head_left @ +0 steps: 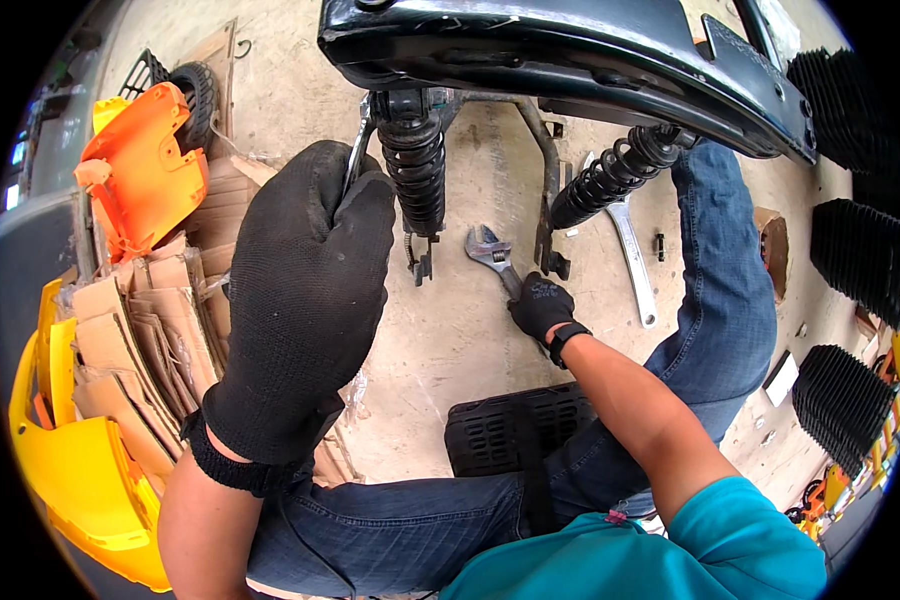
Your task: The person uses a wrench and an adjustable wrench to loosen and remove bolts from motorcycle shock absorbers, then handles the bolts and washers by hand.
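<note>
My gloved left hand grips a silver wrench raised beside the top of the left black coil shock. This shock and a second, angled one hang beneath a black metal frame. Lower right of the left shock, my gloved right hand is closed on the handle of a large adjustable wrench, whose jaw shows above my fingers. A long silver spanner lies on the floor to the right, with a small dark bolt near it.
Folded cardboard, orange panels, yellow panels and a tyre are at the left. Black finned stacks line the right. A black plastic grid piece lies between my jean-clad legs on the concrete floor.
</note>
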The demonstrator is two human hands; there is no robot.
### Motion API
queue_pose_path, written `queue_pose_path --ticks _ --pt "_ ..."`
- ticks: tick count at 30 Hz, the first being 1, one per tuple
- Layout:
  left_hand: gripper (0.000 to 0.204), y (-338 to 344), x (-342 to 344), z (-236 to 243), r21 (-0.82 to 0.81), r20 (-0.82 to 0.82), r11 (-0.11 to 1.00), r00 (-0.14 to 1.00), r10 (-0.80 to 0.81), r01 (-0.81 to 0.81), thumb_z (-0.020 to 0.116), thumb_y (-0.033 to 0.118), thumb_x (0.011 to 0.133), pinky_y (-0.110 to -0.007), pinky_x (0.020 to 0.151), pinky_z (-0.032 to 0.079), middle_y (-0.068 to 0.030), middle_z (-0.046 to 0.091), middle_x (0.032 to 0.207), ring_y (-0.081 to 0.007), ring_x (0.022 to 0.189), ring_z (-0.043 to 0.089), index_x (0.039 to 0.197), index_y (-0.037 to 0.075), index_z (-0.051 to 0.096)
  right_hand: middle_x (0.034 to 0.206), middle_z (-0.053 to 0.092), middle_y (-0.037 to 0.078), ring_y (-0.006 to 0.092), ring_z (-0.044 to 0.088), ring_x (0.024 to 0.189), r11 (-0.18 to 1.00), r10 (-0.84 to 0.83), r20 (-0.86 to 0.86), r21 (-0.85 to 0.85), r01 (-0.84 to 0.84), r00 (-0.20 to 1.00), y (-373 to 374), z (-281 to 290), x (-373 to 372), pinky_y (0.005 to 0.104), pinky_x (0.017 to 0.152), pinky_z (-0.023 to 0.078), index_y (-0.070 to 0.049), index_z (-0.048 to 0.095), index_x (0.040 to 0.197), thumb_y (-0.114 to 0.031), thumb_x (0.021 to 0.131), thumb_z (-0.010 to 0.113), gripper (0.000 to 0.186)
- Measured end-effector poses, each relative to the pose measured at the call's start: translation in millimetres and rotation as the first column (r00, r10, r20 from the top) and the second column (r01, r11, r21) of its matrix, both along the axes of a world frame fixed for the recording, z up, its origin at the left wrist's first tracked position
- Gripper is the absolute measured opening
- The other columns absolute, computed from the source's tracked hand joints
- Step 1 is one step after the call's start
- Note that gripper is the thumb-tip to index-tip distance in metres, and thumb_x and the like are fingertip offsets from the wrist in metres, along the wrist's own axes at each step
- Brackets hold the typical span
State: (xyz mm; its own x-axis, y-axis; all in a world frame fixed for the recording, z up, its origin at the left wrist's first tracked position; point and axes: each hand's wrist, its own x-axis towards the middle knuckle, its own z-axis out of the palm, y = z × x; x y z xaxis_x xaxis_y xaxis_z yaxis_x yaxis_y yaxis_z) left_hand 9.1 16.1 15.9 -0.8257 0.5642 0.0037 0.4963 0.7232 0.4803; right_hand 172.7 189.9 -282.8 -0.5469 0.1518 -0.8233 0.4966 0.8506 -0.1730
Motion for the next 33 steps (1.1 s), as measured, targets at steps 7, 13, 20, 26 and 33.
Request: queue_pose_path --ticks 7,13,20,26,33 --pt "0.008 0.0 0.9 1.9 -0.012 0.009 1.000 1.000 0.002 -0.002 0.060 -0.004 0.082 -0.040 0.059 0.045 -0.0166 0.056 0.081 -0.0304 0.071 0.058 0.090 -0.004 0.060 0.107 0.070 0.022 0.0378 0.068 0.103 1.000 0.000 -0.002 0.009 0.000 1.000 -0.4 -0.4 0.4 0.0467 0.086 0.053 -0.001 0.056 0.113 -0.041 0.085 0.069 0.050" --pt "0.008 -1.0 1.2 1.6 0.029 0.061 0.999 0.998 0.024 -0.026 0.061 -0.005 0.083 -0.039 0.058 0.045 -0.0161 0.057 0.082 -0.0291 0.071 0.057 0.090 -0.005 0.060 0.107 0.070 0.022 0.0378 0.067 0.104 1.000 -0.008 0.006 0.016 0.008 1.000 -0.2 -2.1 0.4 0.0464 0.086 0.053 -0.001 0.057 0.114 -0.041 0.085 0.070 0.051" --pt "0.015 -7.7 -4.7 -5.6 -0.107 -0.203 0.980 0.962 -0.184 0.165 0.054 0.008 0.100 -0.022 0.055 0.038 -0.0015 0.051 0.077 -0.0060 0.064 0.045 0.105 -0.003 0.062 0.108 0.069 0.022 0.0373 0.067 0.104 1.000 -0.006 0.008 0.006 0.005 1.000 -0.6 -0.4 -0.6 0.0463 0.087 0.053 -0.001 0.057 0.115 -0.041 0.085 0.070 0.052" --pt "0.017 -6.8 0.4 -0.1 -0.052 0.036 0.999 0.999 -0.008 0.010 0.055 0.010 0.099 -0.021 0.058 0.039 -0.0010 0.052 0.078 -0.0057 0.066 0.046 0.106 -0.004 0.063 0.112 0.069 0.019 0.0360 0.067 0.106 1.000 -0.003 0.035 0.002 0.003 0.999 -0.4 1.7 -2.8 0.0461 0.087 0.053 -0.002 0.059 0.117 -0.037 0.087 0.069 0.047" --pt "0.017 -4.9 -0.3 -3.1 0.029 0.073 0.998 0.996 0.055 -0.057 0.055 0.011 0.099 -0.021 0.058 0.038 0.0002 0.051 0.077 -0.0054 0.066 0.045 0.105 -0.003 0.063 0.111 0.069 0.020 0.0360 0.067 0.106 1.000 -0.012 0.023 0.003 0.012 1.000 -0.7 2.3 -2.4 0.0458 0.088 0.053 -0.002 0.060 0.117 -0.038 0.087 0.068 0.047"
